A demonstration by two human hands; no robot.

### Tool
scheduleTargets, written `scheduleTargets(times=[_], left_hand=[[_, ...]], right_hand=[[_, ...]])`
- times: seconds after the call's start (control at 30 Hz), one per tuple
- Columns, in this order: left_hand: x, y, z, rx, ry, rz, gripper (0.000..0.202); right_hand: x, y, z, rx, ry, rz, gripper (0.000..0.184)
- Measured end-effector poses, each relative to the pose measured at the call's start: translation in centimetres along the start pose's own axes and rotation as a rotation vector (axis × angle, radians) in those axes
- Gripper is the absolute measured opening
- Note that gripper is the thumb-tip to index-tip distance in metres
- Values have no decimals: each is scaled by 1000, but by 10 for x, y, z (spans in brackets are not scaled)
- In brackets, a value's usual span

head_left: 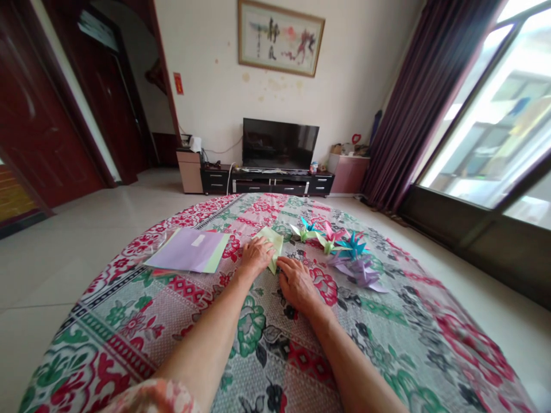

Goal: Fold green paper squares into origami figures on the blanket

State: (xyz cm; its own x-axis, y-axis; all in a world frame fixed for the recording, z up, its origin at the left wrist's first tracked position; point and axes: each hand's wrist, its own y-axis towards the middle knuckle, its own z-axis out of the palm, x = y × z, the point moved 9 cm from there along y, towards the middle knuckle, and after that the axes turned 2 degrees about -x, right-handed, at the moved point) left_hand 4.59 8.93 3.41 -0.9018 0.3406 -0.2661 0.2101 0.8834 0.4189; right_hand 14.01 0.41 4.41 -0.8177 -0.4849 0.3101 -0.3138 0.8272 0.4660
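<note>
A pale green folded sheet of paper [272,242] lies on the flowered cloth [379,338] in front of me. My left hand [255,256] rests flat on its left part, fingers stretched out. My right hand [295,280] lies just below the sheet's near corner, its fingers pressing the paper's edge against the cloth. Neither hand lifts anything.
A stack of purple and green paper sheets [189,250] lies to the left. Several folded paper cranes [344,248] in green, pink, blue and purple sit to the right. Beyond the cloth are a tiled floor, a TV [279,143] on a low cabinet, curtains and a window.
</note>
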Motion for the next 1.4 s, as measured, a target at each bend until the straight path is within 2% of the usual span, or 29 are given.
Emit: scheduleTargets(times=[0.3,0.63,1.07,1.2,1.33,1.4], left_hand=[[4,0,3,-40,-59,22,26],[2,-2,7,-20,43,31,28],[2,-2,8,-12,-9,35,32],[2,-3,9,-21,-8,44,35],[1,-4,9,-39,32,47,38],[1,-4,9,-50,38,49,37]], right_hand=[[3,0,3,54,-9,-37,35],[8,-3,3,76,-47,-56,37],[15,-6,2,83,-57,-74,37],[7,-5,-1,18,7,-16,30],[-6,-2,-7,-82,46,111,19],[-9,0,-7,-95,22,157,20]])
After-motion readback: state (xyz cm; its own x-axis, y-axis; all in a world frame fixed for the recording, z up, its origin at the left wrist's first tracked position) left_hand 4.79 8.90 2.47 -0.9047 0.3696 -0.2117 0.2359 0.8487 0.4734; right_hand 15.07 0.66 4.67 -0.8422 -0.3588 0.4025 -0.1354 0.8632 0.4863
